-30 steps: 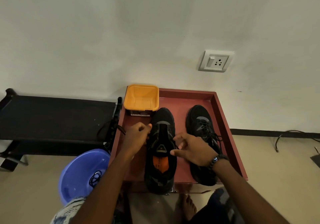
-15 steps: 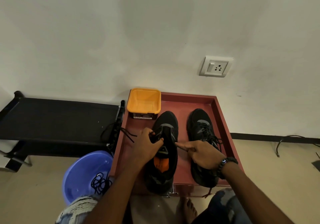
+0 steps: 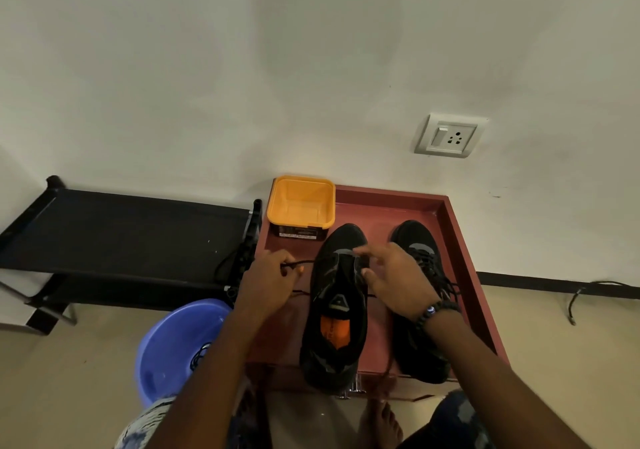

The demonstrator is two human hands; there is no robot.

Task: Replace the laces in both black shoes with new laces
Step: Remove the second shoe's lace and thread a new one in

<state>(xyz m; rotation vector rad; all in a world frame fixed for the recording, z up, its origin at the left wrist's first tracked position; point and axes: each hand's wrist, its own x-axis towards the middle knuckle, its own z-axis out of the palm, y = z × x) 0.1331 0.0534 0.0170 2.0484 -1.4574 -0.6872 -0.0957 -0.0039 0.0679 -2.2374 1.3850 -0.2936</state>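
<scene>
Two black shoes stand toe-to-wall on a red-brown tray (image 3: 460, 240). The left shoe (image 3: 337, 313) has an orange insole and almost no lacing. The right shoe (image 3: 420, 261) is laced. My left hand (image 3: 270, 282) pinches a black lace (image 3: 306, 262) that runs taut from the left shoe's front eyelets out to the left. My right hand (image 3: 394, 277) hovers over the left shoe's right eyelets with fingers spread, partly covering the right shoe; whether it holds the lace's other end is unclear.
An empty orange tub (image 3: 300, 202) sits at the tray's back left corner. A blue basin (image 3: 173, 341) on the floor holds a coiled black lace (image 3: 199, 356). A black rack (image 3: 121, 237) stands left of the tray. A wall socket (image 3: 450, 135), a floor cable (image 3: 585, 292) and my bare foot (image 3: 379, 424) show.
My left hand has drawn the lace out sideways from the left shoe's eyelets. My right hand has moved forward from the shoe's middle to its front eyelets and spread its fingers.
</scene>
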